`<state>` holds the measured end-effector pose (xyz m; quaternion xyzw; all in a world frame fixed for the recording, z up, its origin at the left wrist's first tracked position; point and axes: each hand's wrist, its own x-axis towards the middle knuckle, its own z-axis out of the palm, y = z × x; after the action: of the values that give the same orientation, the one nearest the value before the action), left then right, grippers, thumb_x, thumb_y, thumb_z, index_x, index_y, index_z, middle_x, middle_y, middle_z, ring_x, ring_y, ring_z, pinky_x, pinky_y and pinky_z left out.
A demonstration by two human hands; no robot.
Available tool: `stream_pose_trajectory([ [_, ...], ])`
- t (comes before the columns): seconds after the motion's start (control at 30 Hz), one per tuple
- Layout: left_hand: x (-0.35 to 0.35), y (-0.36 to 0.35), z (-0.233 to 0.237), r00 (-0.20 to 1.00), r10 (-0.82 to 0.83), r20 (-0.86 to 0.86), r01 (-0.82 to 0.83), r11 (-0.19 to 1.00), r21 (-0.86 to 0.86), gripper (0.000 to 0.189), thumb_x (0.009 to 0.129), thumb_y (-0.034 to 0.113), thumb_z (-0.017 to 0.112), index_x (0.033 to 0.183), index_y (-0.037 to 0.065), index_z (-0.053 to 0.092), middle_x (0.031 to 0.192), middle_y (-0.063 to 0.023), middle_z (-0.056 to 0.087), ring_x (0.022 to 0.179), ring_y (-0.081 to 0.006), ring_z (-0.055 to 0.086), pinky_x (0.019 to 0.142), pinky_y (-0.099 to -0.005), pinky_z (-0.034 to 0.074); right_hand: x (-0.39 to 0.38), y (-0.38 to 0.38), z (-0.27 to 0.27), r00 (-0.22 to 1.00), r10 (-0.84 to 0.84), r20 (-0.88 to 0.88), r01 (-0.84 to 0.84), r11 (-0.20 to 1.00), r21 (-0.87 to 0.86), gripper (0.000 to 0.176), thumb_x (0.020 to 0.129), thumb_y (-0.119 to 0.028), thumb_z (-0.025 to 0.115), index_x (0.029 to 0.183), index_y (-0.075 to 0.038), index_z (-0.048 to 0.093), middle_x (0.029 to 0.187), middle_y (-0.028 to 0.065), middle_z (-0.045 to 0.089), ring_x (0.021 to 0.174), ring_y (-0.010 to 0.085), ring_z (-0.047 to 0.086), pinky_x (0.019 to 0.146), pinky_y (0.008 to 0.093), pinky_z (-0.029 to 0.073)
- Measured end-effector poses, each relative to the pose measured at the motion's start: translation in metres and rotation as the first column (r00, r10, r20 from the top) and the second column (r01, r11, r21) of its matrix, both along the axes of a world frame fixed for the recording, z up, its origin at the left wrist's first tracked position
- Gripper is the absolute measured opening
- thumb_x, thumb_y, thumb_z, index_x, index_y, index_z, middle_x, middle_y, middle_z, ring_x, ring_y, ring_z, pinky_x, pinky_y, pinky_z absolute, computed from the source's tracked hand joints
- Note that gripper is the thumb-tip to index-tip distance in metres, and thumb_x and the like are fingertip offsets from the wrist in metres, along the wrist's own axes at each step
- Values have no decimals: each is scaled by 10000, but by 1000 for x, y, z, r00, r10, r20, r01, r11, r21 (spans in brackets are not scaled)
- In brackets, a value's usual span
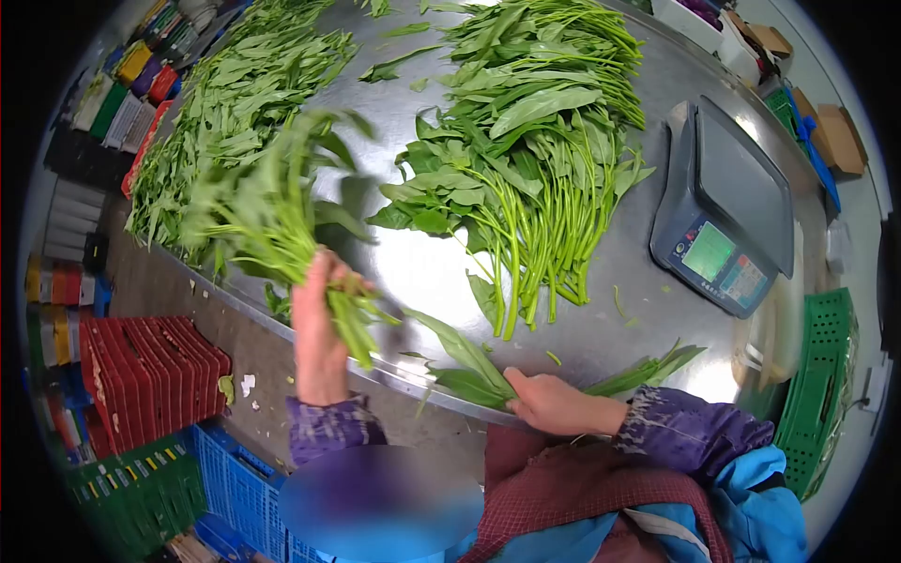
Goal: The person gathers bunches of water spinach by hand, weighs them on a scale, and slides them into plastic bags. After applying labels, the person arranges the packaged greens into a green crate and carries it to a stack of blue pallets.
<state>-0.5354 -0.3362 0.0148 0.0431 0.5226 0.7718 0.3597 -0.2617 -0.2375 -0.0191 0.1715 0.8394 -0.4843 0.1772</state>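
My left hand [324,324] is closed around the stems of a bunch of water spinach [282,211], lifted over the table's front edge. Its leaves point away from me and are smeared by motion, with the cut stem ends sticking out below my fingers. My right hand [558,403] pinches a few loose leaves [465,361] at the edge of the metal table [394,272]. Beyond it lies a big pile of water spinach [554,178], stems toward me and to the right. Another long heap of leafy greens [253,84] covers the table's left side.
A digital scale [727,206] with a lit green display stands on the right of the table. A green crate [821,389] is at the right edge. On the floor at left are stacked red crates [155,380] and blue crates [239,488].
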Motion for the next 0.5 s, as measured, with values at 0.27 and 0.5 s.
stream_pose_trajectory([
  [0.27,57,43,-36,929,-336,157,356,926,-126,261,768,127,651,974,7,545,813,-73,592,680,-158,578,599,-299,503,-33,37,25,970,-100,-221,186,890,415,334,770,-160,552,1038,11,451,809,167,610,712,361,599,605,467,457],
  [0.5,97,84,-69,879,-450,160,477,821,-312,167,777,59,620,911,-40,601,782,-63,609,674,-129,562,613,-260,457,-29,47,-18,978,-208,-22,208,960,188,443,817,-171,513,1209,-28,365,772,188,595,692,306,607,581,401,467],
])
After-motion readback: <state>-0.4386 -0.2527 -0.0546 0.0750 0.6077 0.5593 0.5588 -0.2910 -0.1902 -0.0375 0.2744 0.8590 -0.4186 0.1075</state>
